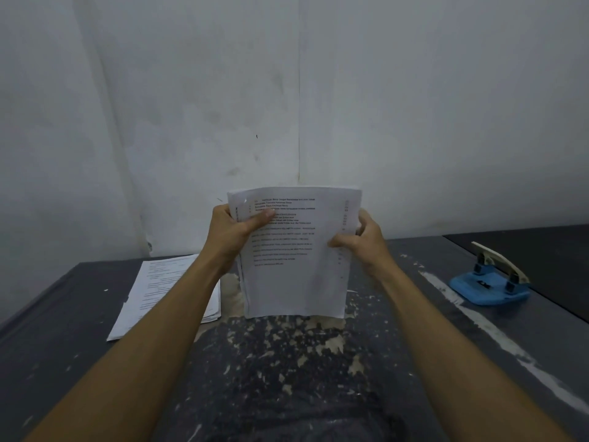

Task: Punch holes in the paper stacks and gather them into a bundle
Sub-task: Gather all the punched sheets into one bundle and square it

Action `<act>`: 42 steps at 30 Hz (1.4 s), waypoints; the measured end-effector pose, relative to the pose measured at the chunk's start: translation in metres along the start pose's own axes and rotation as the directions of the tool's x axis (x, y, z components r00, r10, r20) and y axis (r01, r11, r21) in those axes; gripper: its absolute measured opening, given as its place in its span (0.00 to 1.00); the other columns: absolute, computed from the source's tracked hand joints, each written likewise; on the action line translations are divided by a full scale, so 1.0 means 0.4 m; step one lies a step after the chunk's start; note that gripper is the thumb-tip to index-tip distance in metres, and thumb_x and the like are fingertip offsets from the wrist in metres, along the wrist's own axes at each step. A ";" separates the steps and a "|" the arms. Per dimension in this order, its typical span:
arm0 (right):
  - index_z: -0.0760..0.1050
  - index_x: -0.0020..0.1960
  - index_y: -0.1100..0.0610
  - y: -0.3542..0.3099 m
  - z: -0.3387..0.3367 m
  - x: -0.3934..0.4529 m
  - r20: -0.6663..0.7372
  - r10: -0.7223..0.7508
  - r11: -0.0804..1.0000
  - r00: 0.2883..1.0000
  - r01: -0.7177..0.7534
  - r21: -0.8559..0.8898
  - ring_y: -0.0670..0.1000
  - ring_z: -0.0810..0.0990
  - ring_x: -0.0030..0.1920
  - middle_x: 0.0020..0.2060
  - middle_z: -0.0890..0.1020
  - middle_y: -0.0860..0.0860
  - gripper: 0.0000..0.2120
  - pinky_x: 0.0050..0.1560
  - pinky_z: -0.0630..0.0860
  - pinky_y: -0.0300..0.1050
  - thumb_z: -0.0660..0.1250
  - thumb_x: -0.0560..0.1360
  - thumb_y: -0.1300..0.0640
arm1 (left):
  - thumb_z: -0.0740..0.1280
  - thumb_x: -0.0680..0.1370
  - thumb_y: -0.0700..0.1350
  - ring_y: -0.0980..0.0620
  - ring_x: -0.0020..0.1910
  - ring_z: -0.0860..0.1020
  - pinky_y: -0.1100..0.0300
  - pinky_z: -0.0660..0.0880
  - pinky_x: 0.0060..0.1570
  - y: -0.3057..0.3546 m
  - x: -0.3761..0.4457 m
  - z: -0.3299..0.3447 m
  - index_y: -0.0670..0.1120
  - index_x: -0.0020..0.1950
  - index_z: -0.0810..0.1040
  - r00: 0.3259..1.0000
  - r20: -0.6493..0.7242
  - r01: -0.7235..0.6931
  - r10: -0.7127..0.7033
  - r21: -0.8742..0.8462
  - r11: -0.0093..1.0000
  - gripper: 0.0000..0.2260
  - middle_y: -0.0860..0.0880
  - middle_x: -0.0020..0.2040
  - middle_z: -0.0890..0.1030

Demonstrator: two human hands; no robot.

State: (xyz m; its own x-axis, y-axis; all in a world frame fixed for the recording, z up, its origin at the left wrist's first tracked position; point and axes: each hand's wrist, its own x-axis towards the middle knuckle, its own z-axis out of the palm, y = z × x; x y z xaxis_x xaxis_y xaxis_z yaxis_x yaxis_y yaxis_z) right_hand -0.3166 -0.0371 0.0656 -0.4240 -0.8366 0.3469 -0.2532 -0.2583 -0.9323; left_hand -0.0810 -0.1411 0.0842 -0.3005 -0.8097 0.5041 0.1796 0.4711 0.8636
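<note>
White printed sheets form one paper stack (294, 253) in the head view, standing upright in the centre of the frame with its bottom edge on the grey table (414, 362). The left hand (237, 226) and right hand (361, 239) grip its two sides, thumbs in front. To square it well, tap the edge evenly. A second stack (172, 291) lies at left; one blue hole punch (492, 280) waits at right.

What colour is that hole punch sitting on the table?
The hole punch has a blue base and a cream-white lever, seen in the head view, at the right.
</note>
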 end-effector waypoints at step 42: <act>0.78 0.53 0.65 0.158 0.797 0.141 0.146 0.290 0.853 0.946 -0.186 -0.488 0.52 0.78 0.39 0.49 0.83 0.57 0.08 0.33 0.75 0.41 0.65 0.76 0.63 | 0.69 0.77 0.35 0.43 0.55 0.81 0.56 0.78 0.53 -0.279 0.014 -0.608 0.35 0.59 0.80 0.805 -0.460 0.581 -0.375 0.485 0.654 0.11 0.40 0.59 0.82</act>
State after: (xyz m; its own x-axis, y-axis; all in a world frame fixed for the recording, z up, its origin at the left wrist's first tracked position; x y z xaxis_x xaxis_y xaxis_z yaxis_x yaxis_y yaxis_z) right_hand -0.0791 -0.2546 -0.0062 -0.3473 -0.9368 0.0424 -0.5615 0.1715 -0.8095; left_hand 0.1249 -0.2834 -0.0102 0.1211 -0.9894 0.0802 -0.5115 0.0070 0.8592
